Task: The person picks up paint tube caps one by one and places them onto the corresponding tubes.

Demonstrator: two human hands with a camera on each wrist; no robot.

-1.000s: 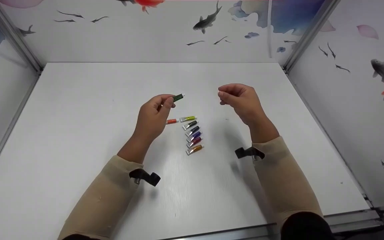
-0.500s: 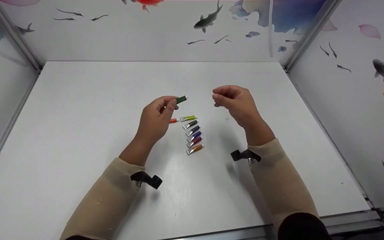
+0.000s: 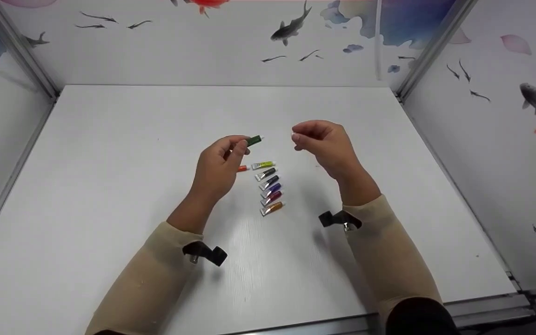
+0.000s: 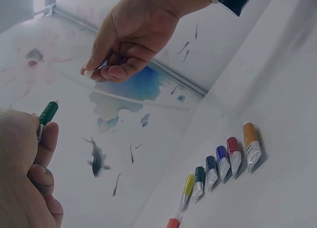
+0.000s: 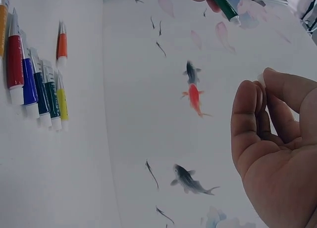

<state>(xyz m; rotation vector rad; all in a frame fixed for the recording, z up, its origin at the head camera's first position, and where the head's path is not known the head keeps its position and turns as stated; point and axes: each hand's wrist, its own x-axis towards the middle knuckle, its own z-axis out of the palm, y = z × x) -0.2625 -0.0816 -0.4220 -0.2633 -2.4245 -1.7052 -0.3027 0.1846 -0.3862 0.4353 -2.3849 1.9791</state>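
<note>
My left hand (image 3: 217, 163) holds a small green paint tube (image 3: 254, 140) above the table, thumb and fingers round its back end. The tube's narrow white nozzle (image 5: 236, 21) points toward the right hand. Across a short gap, my right hand (image 3: 326, 144) pinches a tiny white cap (image 5: 261, 80) between thumb and index finger; most of the cap is hidden. Below the hands lie more paint tubes: a yellow tube (image 3: 263, 165), an orange tube (image 3: 242, 168) partly behind the left hand, and an ochre tube (image 3: 272, 208) nearest the person.
Between the yellow and ochre tubes lie a dark green tube (image 4: 198, 181), a dark blue tube (image 4: 211, 169), a violet tube (image 4: 222, 161) and a red tube (image 4: 233, 151), in a slanting row. White panels (image 3: 193, 60) with painted fish wall in the white table (image 3: 110, 139).
My right hand has moved left and slightly down, bringing the cap closer to the green tube. The left hand has shifted a little to the right with the tube.
</note>
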